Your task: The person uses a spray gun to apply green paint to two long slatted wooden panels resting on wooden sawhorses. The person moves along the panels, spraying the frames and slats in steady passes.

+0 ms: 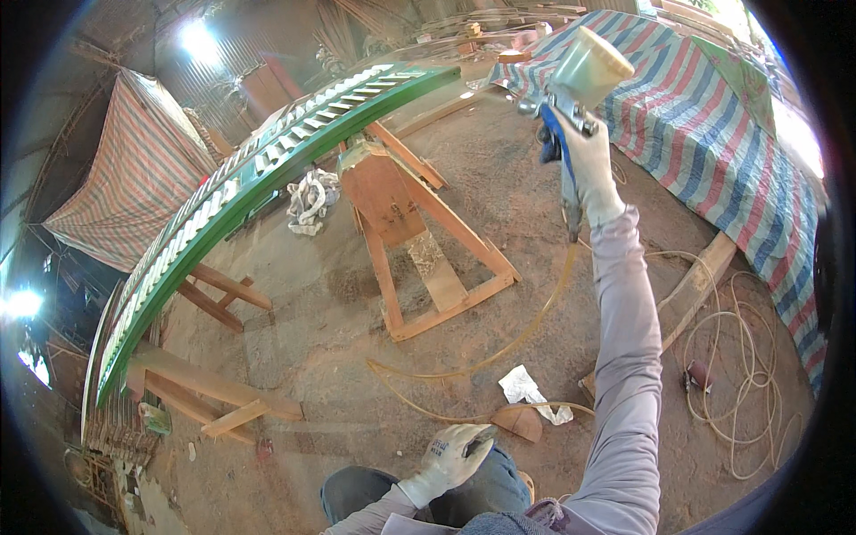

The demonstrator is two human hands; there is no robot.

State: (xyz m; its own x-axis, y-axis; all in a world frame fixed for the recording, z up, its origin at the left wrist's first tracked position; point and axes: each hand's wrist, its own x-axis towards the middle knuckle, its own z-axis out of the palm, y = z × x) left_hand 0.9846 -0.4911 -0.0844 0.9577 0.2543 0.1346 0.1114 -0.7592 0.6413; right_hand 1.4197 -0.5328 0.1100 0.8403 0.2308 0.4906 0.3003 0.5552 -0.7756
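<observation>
My right hand [596, 165], in a pale glove, is raised with the arm stretched out and closed round the handle of a spray gun [571, 134]. A whitish cup [592, 67] sits tilted on top of the gun. From its lower end a yellowish hose [535, 325] hangs to the ground and loops back toward me. My left hand [452, 456], also gloved, rests at my bent knee with its fingers curled. Something dark grey shows at its fingertips, too unclear to name. To the left, apart from both hands, a long green-framed panel with white slats [205, 192] lies on wooden trestles.
A wooden trestle [383, 196] stands under the panel's far end, another [214, 388] under its near end. Striped sheeting [695, 134] covers a heap at right. Coiled hose [749, 374], a wooden beam [700, 285], white paper [533, 392] and a cloth bundle [312, 201] lie on the ground.
</observation>
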